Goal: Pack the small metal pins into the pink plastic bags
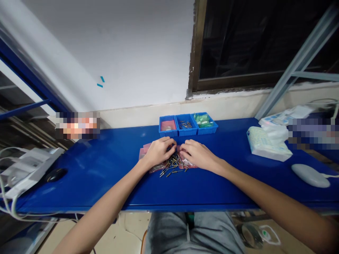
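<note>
A loose pile of small metal rivet-like pieces (172, 163) lies on the blue table, partly over pink plastic bags (185, 163). My left hand (161, 151) is at the pile's upper left with its fingers curled over it; its fingertips are too small to show what they hold. From the right, my right hand (196, 152) reaches over the bags, fingers bent towards the pile, and whatever its fingertips touch cannot be made out. The two hands are a small gap apart.
Behind the hands, three joined blue bins (187, 132) hold a pink bag, metal pieces and green bags. A tissue pack (267, 144) and a white mouse-shaped object (310, 175) are at the right. A black mouse (56, 174) and white devices with cables (31, 169) are at the left.
</note>
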Demonstrator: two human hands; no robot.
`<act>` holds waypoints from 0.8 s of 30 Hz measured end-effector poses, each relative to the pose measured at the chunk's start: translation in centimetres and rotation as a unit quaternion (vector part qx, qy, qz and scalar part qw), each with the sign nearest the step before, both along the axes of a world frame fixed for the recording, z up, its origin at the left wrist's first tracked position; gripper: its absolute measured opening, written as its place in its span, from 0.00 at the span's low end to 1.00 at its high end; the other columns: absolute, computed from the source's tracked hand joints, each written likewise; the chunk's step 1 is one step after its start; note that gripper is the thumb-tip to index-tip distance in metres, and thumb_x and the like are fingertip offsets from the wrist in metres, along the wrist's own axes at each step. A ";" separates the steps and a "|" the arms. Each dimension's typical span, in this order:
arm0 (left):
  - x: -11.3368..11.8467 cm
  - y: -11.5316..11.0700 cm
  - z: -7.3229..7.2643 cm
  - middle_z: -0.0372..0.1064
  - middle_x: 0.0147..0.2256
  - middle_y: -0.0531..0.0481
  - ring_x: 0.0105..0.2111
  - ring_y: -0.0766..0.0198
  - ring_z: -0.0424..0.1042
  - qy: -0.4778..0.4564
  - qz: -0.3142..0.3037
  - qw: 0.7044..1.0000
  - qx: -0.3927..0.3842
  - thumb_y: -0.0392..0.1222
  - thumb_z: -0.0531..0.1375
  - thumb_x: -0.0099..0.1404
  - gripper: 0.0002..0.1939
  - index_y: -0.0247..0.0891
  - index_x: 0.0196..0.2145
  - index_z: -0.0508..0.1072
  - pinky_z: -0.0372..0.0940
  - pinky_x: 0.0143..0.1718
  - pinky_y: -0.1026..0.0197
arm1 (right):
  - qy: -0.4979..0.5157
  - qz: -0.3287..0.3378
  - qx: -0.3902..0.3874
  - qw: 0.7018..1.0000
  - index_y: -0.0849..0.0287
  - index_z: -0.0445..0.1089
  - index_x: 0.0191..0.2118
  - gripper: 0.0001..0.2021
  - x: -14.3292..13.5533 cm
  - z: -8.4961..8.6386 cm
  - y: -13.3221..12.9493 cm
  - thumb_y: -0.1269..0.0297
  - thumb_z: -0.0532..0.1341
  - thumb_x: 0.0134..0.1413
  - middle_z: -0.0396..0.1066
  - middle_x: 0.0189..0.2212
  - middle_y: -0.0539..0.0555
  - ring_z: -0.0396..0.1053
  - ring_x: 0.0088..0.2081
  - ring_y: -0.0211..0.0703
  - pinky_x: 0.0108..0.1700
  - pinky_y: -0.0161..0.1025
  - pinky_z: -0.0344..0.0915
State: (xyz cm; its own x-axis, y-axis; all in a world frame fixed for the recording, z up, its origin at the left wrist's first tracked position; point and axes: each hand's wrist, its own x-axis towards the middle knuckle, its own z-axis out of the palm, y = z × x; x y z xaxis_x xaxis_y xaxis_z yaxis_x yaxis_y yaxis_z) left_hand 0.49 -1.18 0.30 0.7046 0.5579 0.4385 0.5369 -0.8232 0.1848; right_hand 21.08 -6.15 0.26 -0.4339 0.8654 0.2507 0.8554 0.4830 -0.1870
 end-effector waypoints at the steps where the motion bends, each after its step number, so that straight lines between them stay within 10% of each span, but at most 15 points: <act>1: 0.0 0.0 0.0 0.70 0.34 0.48 0.33 0.62 0.69 0.004 0.003 1.000 0.001 0.40 0.53 0.71 0.09 0.37 0.40 0.73 0.65 0.38 0.60 | -0.006 0.001 -0.001 1.000 0.57 0.72 0.40 0.09 -0.1 -0.1 0.0 0.64 0.54 0.67 0.69 0.40 0.57 0.67 0.44 0.47 0.39 0.38 0.60; 24: 0.0 0.8 -0.7 0.74 0.37 0.45 0.40 0.58 0.73 0.064 -0.023 0.997 -0.049 0.37 0.59 0.67 0.08 0.36 0.40 0.77 0.67 0.44 0.57 | -0.025 -0.004 0.000 1.000 0.56 0.72 0.41 0.08 -0.3 -0.3 -0.3 0.65 0.55 0.66 0.69 0.40 0.56 0.66 0.45 0.46 0.35 0.37 0.56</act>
State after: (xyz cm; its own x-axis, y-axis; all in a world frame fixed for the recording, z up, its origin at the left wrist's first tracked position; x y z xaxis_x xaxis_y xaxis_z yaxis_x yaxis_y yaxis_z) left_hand 0.48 -0.43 -0.39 0.7771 0.5590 0.2891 0.5226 -0.8292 0.1985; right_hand 20.79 -6.43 -0.07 -0.4393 0.8689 0.2282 0.8672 0.4764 -0.1448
